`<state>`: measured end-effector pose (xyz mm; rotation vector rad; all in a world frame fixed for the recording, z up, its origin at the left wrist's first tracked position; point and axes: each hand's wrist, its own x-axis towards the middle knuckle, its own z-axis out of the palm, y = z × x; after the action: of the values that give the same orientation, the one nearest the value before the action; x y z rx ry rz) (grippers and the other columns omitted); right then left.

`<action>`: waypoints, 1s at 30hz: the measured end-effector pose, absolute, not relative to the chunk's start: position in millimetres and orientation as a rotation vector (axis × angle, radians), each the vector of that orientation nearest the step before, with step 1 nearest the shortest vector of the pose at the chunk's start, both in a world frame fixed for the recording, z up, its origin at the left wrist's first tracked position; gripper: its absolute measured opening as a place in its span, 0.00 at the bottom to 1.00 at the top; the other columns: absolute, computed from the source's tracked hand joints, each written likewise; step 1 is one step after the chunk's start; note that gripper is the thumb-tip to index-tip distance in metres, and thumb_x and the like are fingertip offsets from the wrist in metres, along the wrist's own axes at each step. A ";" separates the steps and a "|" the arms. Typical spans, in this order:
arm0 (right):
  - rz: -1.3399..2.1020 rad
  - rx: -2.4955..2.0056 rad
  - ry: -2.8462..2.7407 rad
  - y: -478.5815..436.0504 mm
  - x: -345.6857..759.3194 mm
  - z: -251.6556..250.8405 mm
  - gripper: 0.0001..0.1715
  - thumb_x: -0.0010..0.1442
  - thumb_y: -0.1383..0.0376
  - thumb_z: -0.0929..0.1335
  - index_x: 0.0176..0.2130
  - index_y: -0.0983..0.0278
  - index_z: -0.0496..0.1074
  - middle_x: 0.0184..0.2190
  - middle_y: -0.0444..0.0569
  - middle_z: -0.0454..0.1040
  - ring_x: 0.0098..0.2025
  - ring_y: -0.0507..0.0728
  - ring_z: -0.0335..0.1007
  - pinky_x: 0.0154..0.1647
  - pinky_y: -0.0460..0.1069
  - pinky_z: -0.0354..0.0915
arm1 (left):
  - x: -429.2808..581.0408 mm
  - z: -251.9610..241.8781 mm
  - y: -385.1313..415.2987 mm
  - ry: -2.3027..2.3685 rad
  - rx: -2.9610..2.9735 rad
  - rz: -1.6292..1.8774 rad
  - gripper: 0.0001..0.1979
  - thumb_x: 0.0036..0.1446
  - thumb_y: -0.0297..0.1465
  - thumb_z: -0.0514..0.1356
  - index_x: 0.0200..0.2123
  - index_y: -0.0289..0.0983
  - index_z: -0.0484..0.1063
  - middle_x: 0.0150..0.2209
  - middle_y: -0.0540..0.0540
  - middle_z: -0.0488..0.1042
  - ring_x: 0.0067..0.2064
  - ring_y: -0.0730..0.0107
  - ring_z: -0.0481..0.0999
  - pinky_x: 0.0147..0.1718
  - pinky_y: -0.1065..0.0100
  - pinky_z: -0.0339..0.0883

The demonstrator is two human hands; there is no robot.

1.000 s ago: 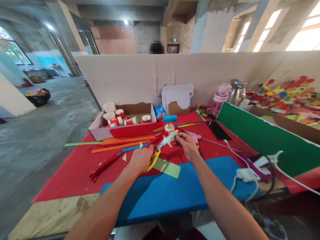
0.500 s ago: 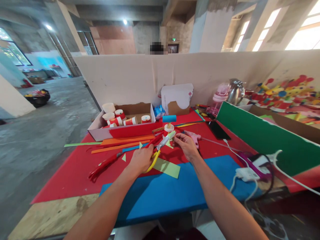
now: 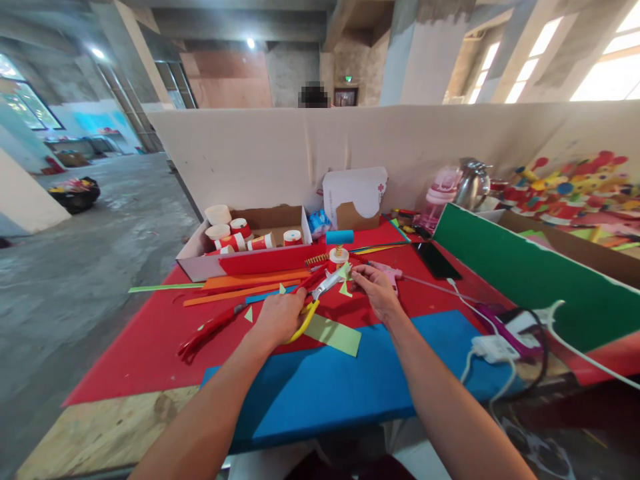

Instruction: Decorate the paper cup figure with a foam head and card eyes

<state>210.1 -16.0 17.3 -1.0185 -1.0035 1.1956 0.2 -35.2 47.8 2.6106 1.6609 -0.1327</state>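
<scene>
My left hand [image 3: 280,317] is closed on a pair of yellow-handled scissors [image 3: 327,283], whose blades point toward my right hand. Thumb and fingertips of my right hand [image 3: 376,290] pinch a small light-green paper piece [image 3: 345,269] at the blade tips. Just below those tips shows another green scrap [image 3: 345,289]. Behind the scissors stands a paper cup [image 3: 339,256] topped by a gold spring and a blue paper roll [image 3: 339,237]. A light-green paper strip [image 3: 334,335] lies beneath the scissors, partly over the blue sheet [image 3: 370,373].
Red-handled pliers [image 3: 210,333] and orange strips [image 3: 255,282] lie left. A box [image 3: 200,267] of paper cups stands behind them. Beyond my right hand are a pink glue gun [image 3: 387,272], a phone [image 3: 436,260], a green-sided box [image 3: 530,280] and a power strip [image 3: 515,337] with cables.
The green piece at the scissor tips now looks smaller and turned. My right hand has shifted slightly right, while the scissors stay nearly in place.
</scene>
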 end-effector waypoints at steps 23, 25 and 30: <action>1.228 -0.953 -0.805 -15.7 211.4 16.5 0.20 0.37 0.59 0.76 0.29 0.63 0.69 0.24 0.41 0.73 0.27 0.52 0.72 0.36 0.50 0.69 | -32.5 54.5 -9.5 2.198 2.316 0.171 0.14 0.61 0.37 0.45 0.46 0.39 0.61 0.36 0.40 0.76 0.39 0.54 0.76 0.31 0.66 0.62; 1.202 -0.964 -0.802 -15.0 211.1 14.8 0.21 0.35 0.59 0.77 0.28 0.63 0.68 0.23 0.40 0.71 0.26 0.50 0.70 0.33 0.47 0.68 | -36.0 54.7 -8.0 2.238 2.294 0.209 0.14 0.61 0.37 0.45 0.46 0.39 0.62 0.36 0.40 0.76 0.40 0.54 0.76 0.31 0.66 0.61; 1.122 -1.053 -0.784 -11.6 209.6 10.2 0.23 0.31 0.61 0.77 0.29 0.63 0.68 0.19 0.36 0.68 0.19 0.45 0.59 0.20 0.42 0.58 | -51.3 65.9 -19.7 2.297 2.255 0.182 0.14 0.60 0.40 0.46 0.43 0.39 0.64 0.35 0.40 0.76 0.40 0.54 0.75 0.30 0.67 0.60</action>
<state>209.6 -11.6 10.2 -1.0532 -0.7836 1.1222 -51.3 -19.7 65.9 2.2545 2.2970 0.1818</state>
